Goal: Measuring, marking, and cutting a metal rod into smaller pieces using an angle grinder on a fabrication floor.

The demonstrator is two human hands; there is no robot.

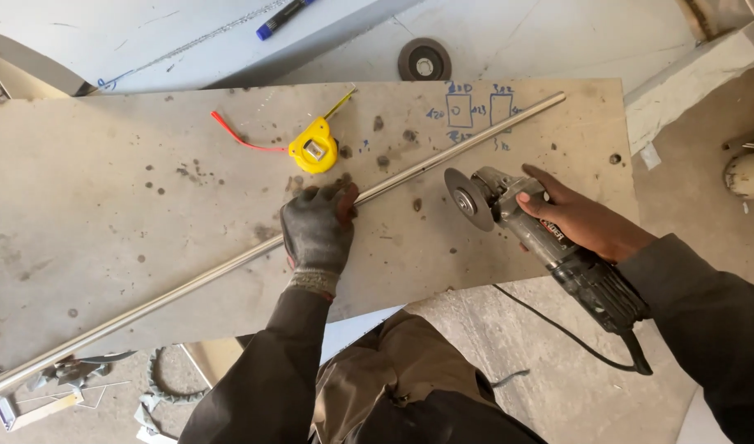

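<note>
A long thin steel rod [442, 154] lies diagonally across a stained wooden board [106, 205], from lower left to upper right. My left hand [318, 226], in a dark work glove, presses down on the rod near its middle. My right hand [578, 218] is bare and grips the body of an angle grinder [549, 242]. The grinder's cutting disc [467, 199] hovers just below the rod, to the right of my left hand, not touching it.
A yellow tape measure [313, 146] with a red strap lies above my left hand. A spare grinding disc [424, 59] and a blue marker [282, 18] rest beyond the board. The grinder's black cord [558, 329] trails over the concrete floor. Metal scraps [64, 386] sit at lower left.
</note>
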